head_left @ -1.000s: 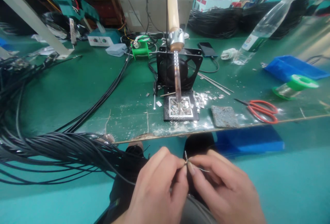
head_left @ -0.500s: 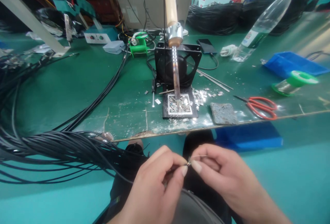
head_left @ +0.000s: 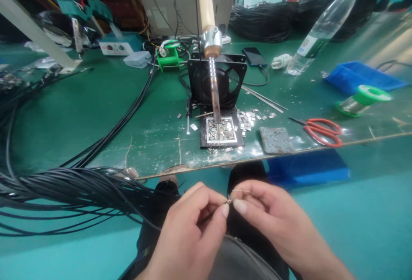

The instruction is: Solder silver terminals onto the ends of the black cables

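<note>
My left hand pinches a small metallic piece between thumb and index finger, over my lap in front of the bench edge. From the other side, my right hand meets it with thumb and fingers pressed together on a thin wire. The fingertips nearly touch, and they hide most of the small piece. A bundle of black cables hangs over the bench edge left of my left hand; whether one runs into that hand is hidden.
On the green bench, a wooden-handled soldering iron stands tip-down in a tray of scraps, before a black fan. Further right are a grey block, red-handled scissors, a solder spool and a bottle.
The bench objects and both hands appear slightly further left in the view. Both hands keep nearly the same pose, fingertips still together at the small piece.
</note>
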